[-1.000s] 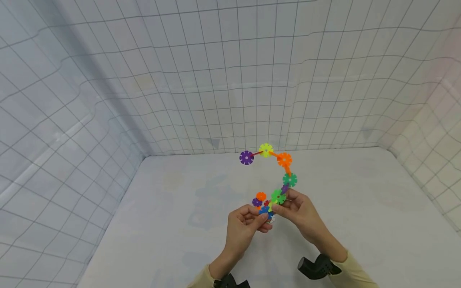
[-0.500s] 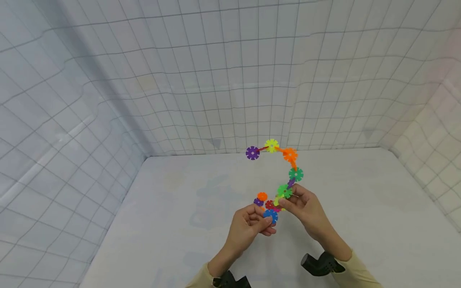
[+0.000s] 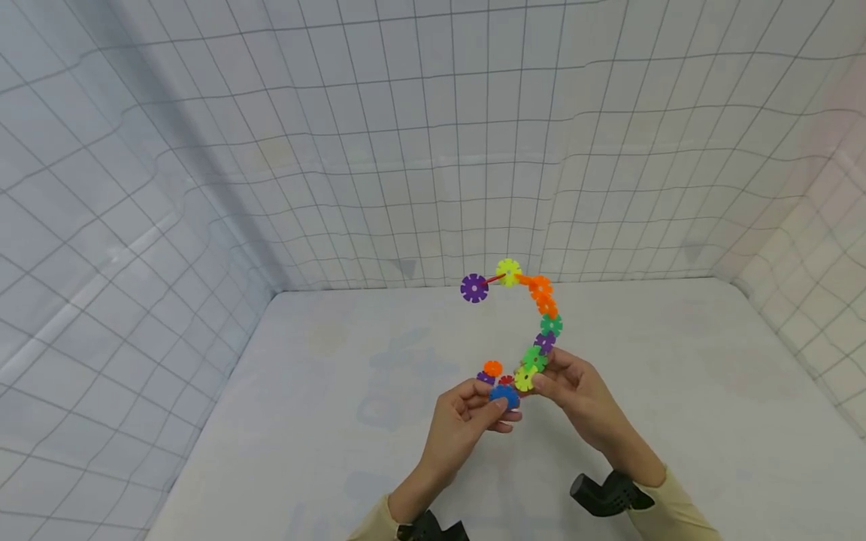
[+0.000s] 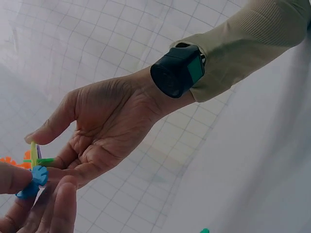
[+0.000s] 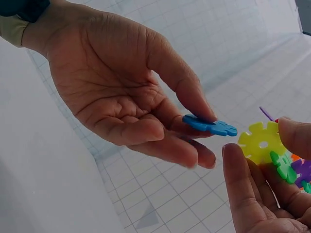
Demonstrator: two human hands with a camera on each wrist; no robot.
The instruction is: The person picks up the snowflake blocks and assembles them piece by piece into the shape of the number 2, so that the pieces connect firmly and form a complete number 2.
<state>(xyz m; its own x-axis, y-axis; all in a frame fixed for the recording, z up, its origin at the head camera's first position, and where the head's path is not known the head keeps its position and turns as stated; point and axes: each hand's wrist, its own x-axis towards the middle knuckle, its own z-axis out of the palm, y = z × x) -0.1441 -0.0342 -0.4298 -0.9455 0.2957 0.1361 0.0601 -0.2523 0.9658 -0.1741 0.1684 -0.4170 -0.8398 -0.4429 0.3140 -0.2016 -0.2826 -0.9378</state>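
Note:
My left hand [image 3: 455, 430] pinches a blue notched interlocking disc [image 3: 504, 396] between thumb and fingers. In the right wrist view the blue disc lies nearly flat, just short of a yellow disc [image 5: 263, 142]. My right hand [image 3: 576, 397] grips that yellow disc, the near end of a curved chain of joined discs. Up the chain come a green disc [image 3: 534, 359], a purple one [image 3: 545, 343], a teal one [image 3: 551, 325], orange ones [image 3: 540, 288], another yellow one [image 3: 509, 273] and a purple disc [image 3: 474, 288] at the far end. Whether blue and yellow touch is unclear.
Beyond the left fingers lie an orange disc [image 3: 492, 368], a purple disc [image 3: 484, 378] and a partly hidden red disc [image 3: 506, 381]. White table [image 3: 325, 391] surrounds the hands. White walls with grid lines [image 3: 433, 150] stand at the back and sides.
The chain and right hand have shifted slightly right, and its discs now face the head camera more. The blue disc has tilted in the left hand. A white disc seen earlier beside it no longer shows.

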